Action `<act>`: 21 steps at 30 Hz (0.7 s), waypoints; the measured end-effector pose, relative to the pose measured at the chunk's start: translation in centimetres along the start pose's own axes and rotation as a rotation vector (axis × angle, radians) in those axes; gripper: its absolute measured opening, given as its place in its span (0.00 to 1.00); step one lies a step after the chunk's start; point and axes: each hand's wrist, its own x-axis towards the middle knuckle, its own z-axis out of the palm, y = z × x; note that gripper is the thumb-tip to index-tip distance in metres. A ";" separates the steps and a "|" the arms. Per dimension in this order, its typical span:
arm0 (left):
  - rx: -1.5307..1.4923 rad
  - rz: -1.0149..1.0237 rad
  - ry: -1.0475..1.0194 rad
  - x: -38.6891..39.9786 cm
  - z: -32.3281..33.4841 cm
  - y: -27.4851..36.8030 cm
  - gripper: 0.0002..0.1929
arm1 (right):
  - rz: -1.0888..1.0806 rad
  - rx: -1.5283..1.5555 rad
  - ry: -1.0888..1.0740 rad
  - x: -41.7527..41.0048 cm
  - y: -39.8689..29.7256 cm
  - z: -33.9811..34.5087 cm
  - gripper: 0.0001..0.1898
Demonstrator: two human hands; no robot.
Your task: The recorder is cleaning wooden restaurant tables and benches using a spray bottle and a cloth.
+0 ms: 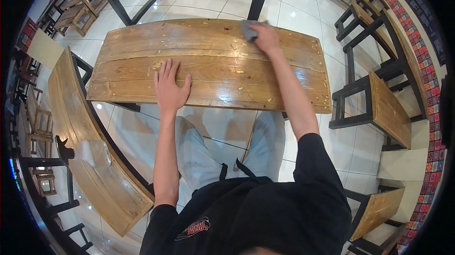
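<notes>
Before me stands a long varnished wooden table (213,93), its planks dotted with pale chips. My right hand (266,37) presses a folded grey cloth (249,31) against the tabletop near its far edge, right of the middle. Part of the cloth is covered by the fingers. Flat on the planks, left of the middle and close to the near edge, rests my left hand (171,87). Its fingers are spread and it holds nothing.
At left, a second wooden table (96,184) bears a clear spray bottle (90,152) with a black trigger head. Wooden stools (391,109) with dark frames line the right wall, which has a patterned tile border (434,119). Glossy white tiles (199,0) cover the floor.
</notes>
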 end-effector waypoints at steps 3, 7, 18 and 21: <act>0.012 -0.021 0.005 0.0 -0.2 -0.1 0.31 | 0.076 -0.051 0.043 -4.9 3.8 -2.7 0.35; 0.030 -0.033 0.010 -0.1 0.0 0.1 0.31 | 0.154 0.044 0.073 -13.9 1.2 -4.6 0.41; 0.053 -0.037 0.027 0.2 0.0 0.2 0.29 | -0.372 0.420 -0.117 -13.8 -18.2 -0.2 0.40; 0.033 -0.049 0.024 -0.2 0.2 -1.0 0.28 | -0.458 0.392 -0.168 -5.5 -19.3 2.8 0.39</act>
